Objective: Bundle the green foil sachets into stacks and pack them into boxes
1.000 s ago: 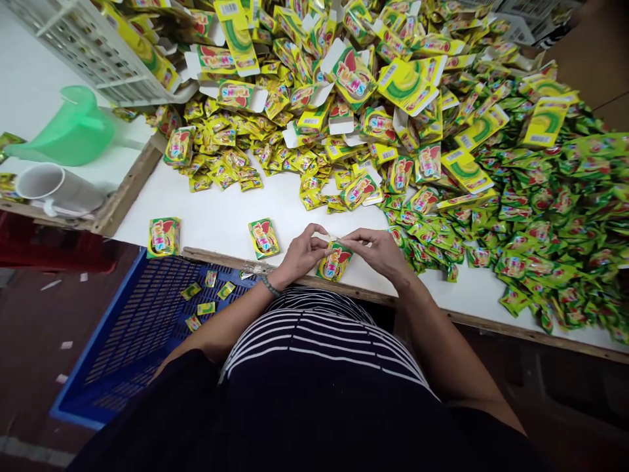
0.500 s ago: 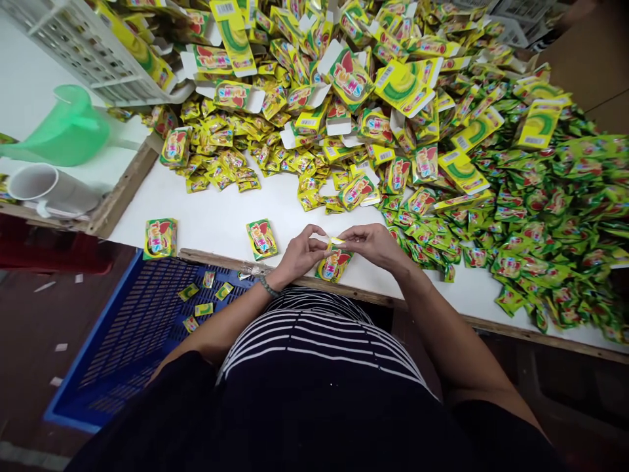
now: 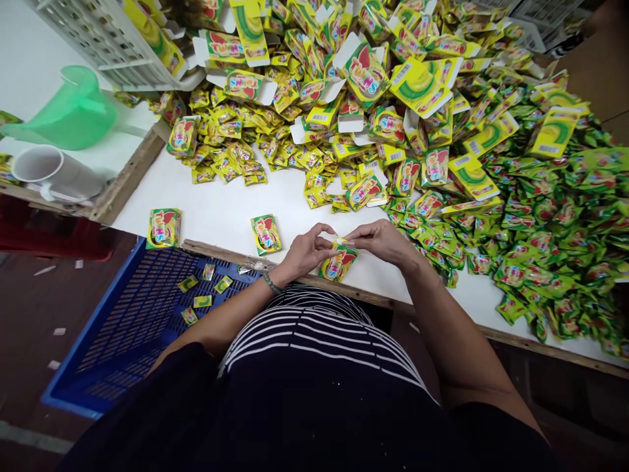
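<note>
A small yellow-green candy box (image 3: 337, 263) lies at the table's front edge, its top end toward the pile. My left hand (image 3: 310, 251) pinches the left side of that end, thumb and fingertips at the pale flap. From the right, my right hand (image 3: 381, 242) has its fingertips closed on the same flap. Two more candy boxes lie flat to the left, a nearer box (image 3: 266, 234) and a farther box (image 3: 164, 228) by the table corner. Beyond my hands, another candy box (image 3: 366, 191) rests against small yellow sachets (image 3: 318, 190).
Open cartons (image 3: 364, 72) and yellow sachets heap at the back, green sachets (image 3: 535, 255) at the right. A white crate (image 3: 122, 56), a green scoop (image 3: 73, 118) and a white mug (image 3: 56, 172) stand left. Below the edge sits a blue crate (image 3: 118, 341) with several small boxes.
My view has shifted slightly. Both hands stay at the box's top end, and the flap between their fingertips looks lower and smaller now.
</note>
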Action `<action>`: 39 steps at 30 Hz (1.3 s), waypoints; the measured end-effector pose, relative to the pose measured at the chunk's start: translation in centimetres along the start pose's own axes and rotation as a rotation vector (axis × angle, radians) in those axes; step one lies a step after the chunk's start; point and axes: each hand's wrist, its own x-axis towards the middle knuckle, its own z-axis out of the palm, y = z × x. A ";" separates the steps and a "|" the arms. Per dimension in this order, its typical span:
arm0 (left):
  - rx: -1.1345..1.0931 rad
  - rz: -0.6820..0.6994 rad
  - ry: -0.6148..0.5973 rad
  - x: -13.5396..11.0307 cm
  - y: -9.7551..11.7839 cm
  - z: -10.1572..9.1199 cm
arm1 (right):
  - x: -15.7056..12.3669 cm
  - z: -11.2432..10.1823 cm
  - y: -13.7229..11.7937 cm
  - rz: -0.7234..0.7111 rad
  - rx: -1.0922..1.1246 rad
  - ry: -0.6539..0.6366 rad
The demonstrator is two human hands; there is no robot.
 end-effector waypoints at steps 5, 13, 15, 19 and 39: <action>0.085 0.042 0.010 -0.2 -0.1 -0.2 | -0.5 0.5 -1.2 -0.132 -0.183 0.057; 0.247 0.097 0.053 -1.3 -0.1 0.0 | -2.0 1.2 0.2 -0.071 0.108 -0.001; 0.260 0.104 0.067 -1.3 -0.2 0.1 | -2.6 2.1 0.9 -0.078 0.133 0.069; 0.296 0.127 0.080 -1.4 -0.3 0.2 | -3.4 4.1 1.6 -0.136 0.078 0.285; 0.298 0.229 0.056 -1.3 0.5 0.3 | -3.7 4.8 2.4 -0.389 -0.040 0.522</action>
